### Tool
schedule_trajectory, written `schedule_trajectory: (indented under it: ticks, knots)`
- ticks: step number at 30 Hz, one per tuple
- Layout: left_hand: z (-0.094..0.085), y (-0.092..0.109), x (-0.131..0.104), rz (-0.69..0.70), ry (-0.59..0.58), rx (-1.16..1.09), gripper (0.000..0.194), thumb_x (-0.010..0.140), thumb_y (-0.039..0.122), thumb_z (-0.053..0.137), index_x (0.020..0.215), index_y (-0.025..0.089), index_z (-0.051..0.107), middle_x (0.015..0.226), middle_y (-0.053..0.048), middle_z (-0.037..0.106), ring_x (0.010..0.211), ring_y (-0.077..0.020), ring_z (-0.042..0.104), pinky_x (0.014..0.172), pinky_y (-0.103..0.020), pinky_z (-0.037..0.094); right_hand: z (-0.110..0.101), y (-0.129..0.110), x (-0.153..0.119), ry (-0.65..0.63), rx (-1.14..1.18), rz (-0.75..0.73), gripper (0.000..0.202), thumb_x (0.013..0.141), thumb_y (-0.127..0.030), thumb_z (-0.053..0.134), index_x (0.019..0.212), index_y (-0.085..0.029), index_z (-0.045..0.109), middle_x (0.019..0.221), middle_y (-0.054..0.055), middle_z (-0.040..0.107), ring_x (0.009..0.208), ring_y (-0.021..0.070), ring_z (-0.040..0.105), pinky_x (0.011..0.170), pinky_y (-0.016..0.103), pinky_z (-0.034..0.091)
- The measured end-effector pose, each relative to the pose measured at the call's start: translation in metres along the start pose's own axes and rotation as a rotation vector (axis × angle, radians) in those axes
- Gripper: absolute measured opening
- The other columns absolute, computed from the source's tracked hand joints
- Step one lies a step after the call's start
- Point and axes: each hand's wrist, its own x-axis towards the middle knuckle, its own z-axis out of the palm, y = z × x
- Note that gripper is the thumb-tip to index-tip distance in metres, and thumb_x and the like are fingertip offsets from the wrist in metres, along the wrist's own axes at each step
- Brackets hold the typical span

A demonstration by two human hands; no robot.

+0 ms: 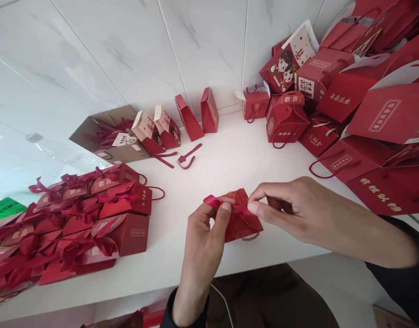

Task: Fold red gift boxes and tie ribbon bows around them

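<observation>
Head, lower middle: pinching thin shiny red ribbon [212, 201] over red paper box [235, 228], left hand [205, 239], right hand [303, 209]; could slip if loose.

I can pass mid white tabletop [216, 159], small red card box [234, 228] blocks near side, ribbon-tied red boxes [73, 225] left, stacked red cartons [348, 98] right

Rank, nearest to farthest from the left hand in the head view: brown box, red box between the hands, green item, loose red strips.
1. Red box: just right of the left hand.
2. Loose red strips: ahead, slightly left.
3. Brown box: farther ahead and left.
4. Green item: far left edge of the view.
</observation>
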Motion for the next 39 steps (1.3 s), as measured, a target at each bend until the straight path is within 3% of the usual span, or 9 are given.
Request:
schedule_trajectory:
  ticks: [4,7,12,16,22,28,32,36,39]
  knots:
    - [-0.002,0.002,0.000,0.002,-0.032,0.004,0.012,0.087,0.032,0.074,0.085,0.021,0.069,0.085,-0.003,0.070,0.078,-0.0178,0.064,0.075,-0.033,0.055,0.009,0.008,0.003,-0.118,-0.081,-0.010,0.025,0.102,-0.043,0.056,0.091,-0.029,0.073,0.060,-0.006,0.059,0.050,0.0133,0.046,0.050,0.030,0.033]
    - [-0.002,0.003,0.000,0.075,-0.002,0.068,0.011,0.084,0.019,0.072,0.077,0.021,0.063,0.079,0.000,0.066,0.075,-0.0159,0.061,0.070,-0.029,0.053,0.015,0.009,0.005,-0.092,-0.066,-0.061,0.029,0.104,-0.043,0.054,0.090,-0.027,0.073,0.076,-0.002,0.067,0.062,0.0157,0.057,0.060,0.032,0.042]
    - [0.005,-0.007,0.002,0.480,0.174,0.489,0.017,0.089,0.006,0.060,0.085,0.022,0.065,0.084,0.000,0.071,0.078,-0.0147,0.066,0.068,-0.025,0.053,0.023,0.007,0.012,-0.049,0.142,-0.053,0.024,0.106,-0.028,0.048,0.116,-0.026,0.070,0.111,0.001,0.077,0.094,0.0183,0.072,0.077,0.031,0.053]
    - [0.008,-0.021,0.005,0.736,0.262,0.664,0.020,0.091,0.002,0.060,0.092,0.020,0.066,0.088,-0.002,0.070,0.081,-0.0131,0.067,0.071,-0.023,0.055,0.030,0.010,0.018,-0.077,0.248,-0.030,0.026,0.105,-0.023,0.049,0.119,-0.028,0.070,0.120,0.000,0.077,0.105,0.0189,0.072,0.084,0.031,0.055]
    - [0.006,-0.025,0.005,0.696,0.308,0.631,0.017,0.090,0.005,0.067,0.097,0.019,0.067,0.090,-0.001,0.070,0.085,-0.0121,0.067,0.077,-0.021,0.055,0.032,0.016,0.021,-0.093,0.297,0.050,0.017,0.101,-0.030,0.057,0.106,-0.025,0.073,0.102,-0.001,0.079,0.087,0.0165,0.071,0.069,0.028,0.052]
    - [0.007,-0.025,0.002,0.636,0.287,0.594,0.014,0.091,0.007,0.066,0.096,0.020,0.068,0.085,0.002,0.068,0.075,-0.0103,0.063,0.070,-0.020,0.052,0.029,0.012,0.021,0.007,0.330,0.009,0.010,0.100,-0.028,0.059,0.094,-0.024,0.066,0.089,-0.004,0.071,0.075,0.0122,0.062,0.065,0.025,0.049]
    - [0.008,-0.026,0.003,0.632,0.285,0.573,0.015,0.092,0.008,0.066,0.097,0.021,0.068,0.085,0.002,0.069,0.077,-0.0103,0.063,0.072,-0.020,0.051,0.027,0.010,0.021,0.001,0.442,0.001,0.009,0.100,-0.029,0.060,0.094,-0.023,0.064,0.088,-0.004,0.067,0.078,0.0117,0.061,0.072,0.024,0.049]
    - [0.007,-0.026,0.003,0.604,0.288,0.538,0.015,0.091,0.007,0.066,0.095,0.021,0.068,0.085,0.003,0.069,0.074,-0.0092,0.060,0.070,-0.020,0.049,0.021,0.010,0.022,0.032,0.450,0.018,0.012,0.101,-0.033,0.060,0.096,-0.024,0.065,0.081,-0.005,0.060,0.071,0.0108,0.053,0.064,0.024,0.045]
    - [0.007,-0.026,0.003,0.582,0.292,0.518,0.016,0.092,0.007,0.065,0.096,0.022,0.069,0.086,0.003,0.070,0.075,-0.0092,0.060,0.071,-0.020,0.049,0.017,0.013,0.022,-0.037,0.436,0.045,0.018,0.101,-0.041,0.059,0.105,-0.025,0.067,0.082,-0.004,0.059,0.070,0.0121,0.051,0.065,0.026,0.045]
